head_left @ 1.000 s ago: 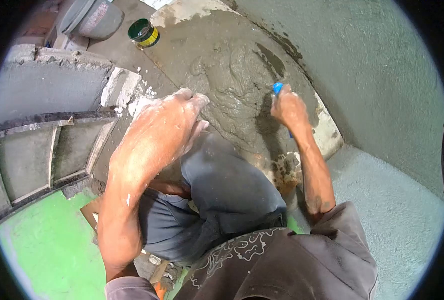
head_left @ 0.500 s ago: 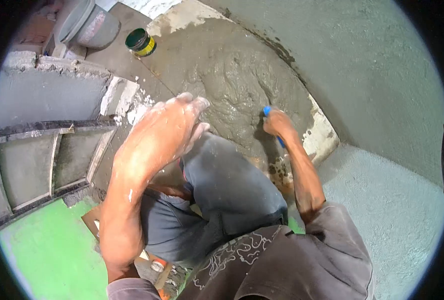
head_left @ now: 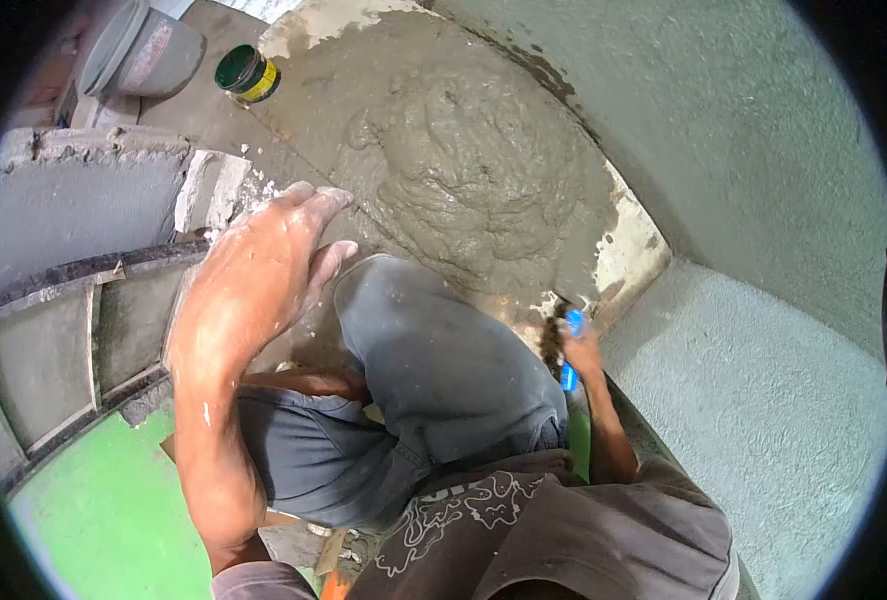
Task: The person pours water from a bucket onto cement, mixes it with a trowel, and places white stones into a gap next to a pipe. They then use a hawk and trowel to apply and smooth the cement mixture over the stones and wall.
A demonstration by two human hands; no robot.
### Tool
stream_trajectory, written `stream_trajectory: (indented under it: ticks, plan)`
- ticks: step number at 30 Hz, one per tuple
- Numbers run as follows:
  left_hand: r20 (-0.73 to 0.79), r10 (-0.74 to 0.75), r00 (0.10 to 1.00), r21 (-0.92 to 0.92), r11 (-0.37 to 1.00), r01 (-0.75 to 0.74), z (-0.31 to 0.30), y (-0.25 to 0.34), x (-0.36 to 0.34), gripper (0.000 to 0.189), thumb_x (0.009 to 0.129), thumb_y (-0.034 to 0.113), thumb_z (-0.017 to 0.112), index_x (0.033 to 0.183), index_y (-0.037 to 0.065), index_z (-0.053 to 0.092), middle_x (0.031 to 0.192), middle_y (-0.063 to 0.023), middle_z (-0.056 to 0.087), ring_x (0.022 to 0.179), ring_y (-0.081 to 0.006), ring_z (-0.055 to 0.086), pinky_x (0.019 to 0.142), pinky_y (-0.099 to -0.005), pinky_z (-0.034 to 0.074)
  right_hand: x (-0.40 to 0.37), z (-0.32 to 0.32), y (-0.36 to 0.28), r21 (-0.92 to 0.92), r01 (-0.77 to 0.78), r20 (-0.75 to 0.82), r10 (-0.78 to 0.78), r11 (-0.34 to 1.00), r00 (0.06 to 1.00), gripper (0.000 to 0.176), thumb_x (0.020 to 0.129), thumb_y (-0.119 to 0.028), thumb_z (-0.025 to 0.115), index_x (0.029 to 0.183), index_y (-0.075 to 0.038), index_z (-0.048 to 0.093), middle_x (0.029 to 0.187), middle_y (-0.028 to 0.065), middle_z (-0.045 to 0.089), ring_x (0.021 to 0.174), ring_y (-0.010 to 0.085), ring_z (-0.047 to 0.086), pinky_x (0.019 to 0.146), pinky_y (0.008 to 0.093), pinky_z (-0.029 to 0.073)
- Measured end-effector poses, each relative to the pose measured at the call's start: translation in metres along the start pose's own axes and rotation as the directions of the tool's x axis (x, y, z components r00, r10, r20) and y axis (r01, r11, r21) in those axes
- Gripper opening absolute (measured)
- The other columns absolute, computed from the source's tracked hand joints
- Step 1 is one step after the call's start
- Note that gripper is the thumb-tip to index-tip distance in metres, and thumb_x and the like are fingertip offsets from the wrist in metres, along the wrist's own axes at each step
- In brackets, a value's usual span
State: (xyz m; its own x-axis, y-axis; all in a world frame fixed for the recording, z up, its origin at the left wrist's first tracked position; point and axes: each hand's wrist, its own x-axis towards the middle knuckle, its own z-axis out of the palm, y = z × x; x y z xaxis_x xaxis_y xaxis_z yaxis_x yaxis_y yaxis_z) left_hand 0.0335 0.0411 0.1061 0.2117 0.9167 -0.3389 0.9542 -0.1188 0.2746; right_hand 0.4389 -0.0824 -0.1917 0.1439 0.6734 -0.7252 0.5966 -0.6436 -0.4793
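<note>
My right hand (head_left: 584, 348) is closed round the blue handle of a trowel (head_left: 570, 375) at the lower right edge of the wet mortar (head_left: 474, 170). The trowel's dark working end is partly blurred, beside a pale bare patch of the slab. Over the left side of the mortar, beyond my raised knee, my left hand (head_left: 269, 255) hovers with thumb and fingers apart. White residue coats its fingertips, and it holds nothing. The mortar lies in a broad, ridged, glistening heap.
A green and yellow tin (head_left: 248, 74) stands at the far left of the slab, near a grey bucket (head_left: 154, 50). A plastered wall (head_left: 724, 150) borders the right side. Framed grey panels (head_left: 44, 350) and green floor (head_left: 104, 500) are on the left.
My right hand has drawn the trowel back toward my body, to the mortar's lower edge. My left hand has shifted left, its thumb further apart. The view has moved slightly.
</note>
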Motion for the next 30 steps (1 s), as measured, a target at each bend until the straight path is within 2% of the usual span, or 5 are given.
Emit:
stream_trajectory:
  ticks: [11, 15, 19, 24, 30]
  plan:
    - [-0.037, 0.056, 0.998, -0.03, 0.998, -0.057, -0.004, 0.001, -0.004, 0.034, 0.088, 0.022, 0.062, 0.118, 0.004, 0.059, 0.102, -0.0182, 0.062, 0.092, -0.0391, 0.06, 0.08, -0.045, 0.048, 0.052, 0.016, -0.2, 0.537, 0.19, 0.257, -0.373, 0.822, 0.891, 0.022, 0.091, -0.025, 0.061, 0.091, -0.005, 0.05, 0.071, 0.006, 0.057, 0.052, 0.0111, 0.053, 0.044, 0.0314, 0.044]
    - [-0.146, 0.109, 0.983, 0.017, 0.994, -0.108, 0.006, -0.01, -0.006, 0.034, 0.089, 0.022, 0.062, 0.117, 0.004, 0.059, 0.102, -0.0183, 0.062, 0.092, -0.039, 0.06, 0.079, -0.0452, 0.048, 0.046, 0.025, -0.203, -0.344, 0.605, -0.197, -0.685, 0.719, 0.702, 0.03, 0.089, -0.025, 0.059, 0.097, 0.002, 0.05, 0.075, 0.0248, 0.063, 0.062, 0.0384, 0.065, 0.056, 0.0485, 0.051]
    - [-0.084, 0.095, 0.992, -0.011, 0.995, -0.096, -0.002, -0.006, -0.001, 0.035, 0.089, 0.022, 0.062, 0.118, 0.003, 0.059, 0.103, -0.0186, 0.062, 0.092, -0.0393, 0.06, 0.08, -0.0453, 0.048, 0.055, 0.021, -0.22, -0.512, 0.58, -0.092, -0.712, 0.634, 0.697, 0.035, 0.087, -0.025, 0.06, 0.099, 0.006, 0.05, 0.081, 0.0327, 0.062, 0.077, 0.0479, 0.064, 0.07, 0.0548, 0.05]
    - [-0.096, 0.096, 0.991, -0.059, 0.993, -0.102, 0.005, -0.01, -0.009, 0.036, 0.088, 0.022, 0.063, 0.118, 0.003, 0.059, 0.104, -0.0189, 0.062, 0.091, -0.0391, 0.06, 0.08, -0.0443, 0.048, 0.024, 0.014, -0.169, -0.328, 0.502, -0.331, -0.595, 0.8, 0.732, 0.041, 0.087, -0.026, 0.06, 0.115, 0.003, 0.053, 0.087, 0.0263, 0.065, 0.079, 0.0472, 0.064, 0.071, 0.0506, 0.051]
    - [-0.058, 0.065, 0.996, -0.026, 0.997, -0.066, 0.004, -0.015, -0.014, 0.036, 0.088, 0.022, 0.063, 0.119, 0.003, 0.06, 0.105, -0.0185, 0.063, 0.087, -0.0338, 0.063, 0.078, -0.0423, 0.049, -0.045, -0.02, -0.011, -0.303, 0.191, 0.104, -0.167, 0.934, 0.98, 0.045, 0.088, -0.039, 0.064, 0.106, 0.002, 0.06, 0.079, 0.0247, 0.065, 0.078, 0.0351, 0.066, 0.073, 0.0434, 0.05]
